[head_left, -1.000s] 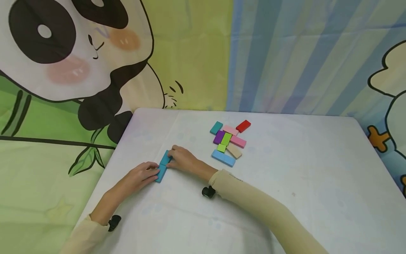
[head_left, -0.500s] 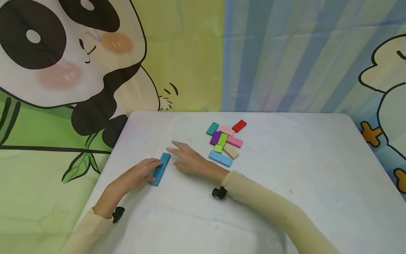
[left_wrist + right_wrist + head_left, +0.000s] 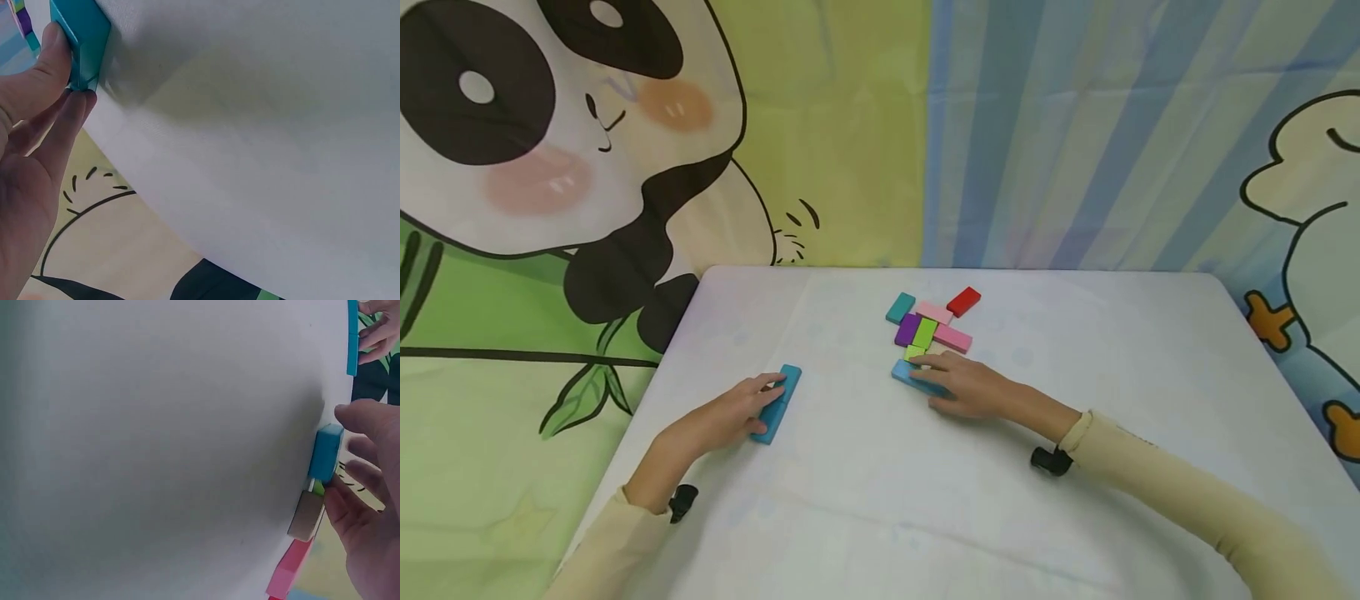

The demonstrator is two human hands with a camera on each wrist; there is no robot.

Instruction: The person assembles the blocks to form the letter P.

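Note:
Two blue blocks [image 3: 777, 413] lie end to end in a slanting row at the left of the table. My left hand [image 3: 715, 425] holds them at the sides, thumb on the near edge and fingers on the far edge; the left wrist view has the thumb against a blue block [image 3: 90, 40]. Over at the pile, my right hand [image 3: 973, 387] reaches above a long light blue block [image 3: 904, 372]. Its thumb and fingers are spread around that block [image 3: 325, 453], with a gap at the thumb. The hand covers the wooden block [image 3: 306, 515] in the head view.
Behind the right hand lie purple [image 3: 907, 329], green [image 3: 925, 333], pink [image 3: 952, 337], teal [image 3: 900, 307] and red [image 3: 964, 301] blocks, close together. The white table [image 3: 1075, 350] ends at a cartoon-printed cloth [image 3: 835, 125].
My right hand has let go of the blue row and moved right to the light blue block. My left hand stays at the row, its thumb and fingers now along the sides.

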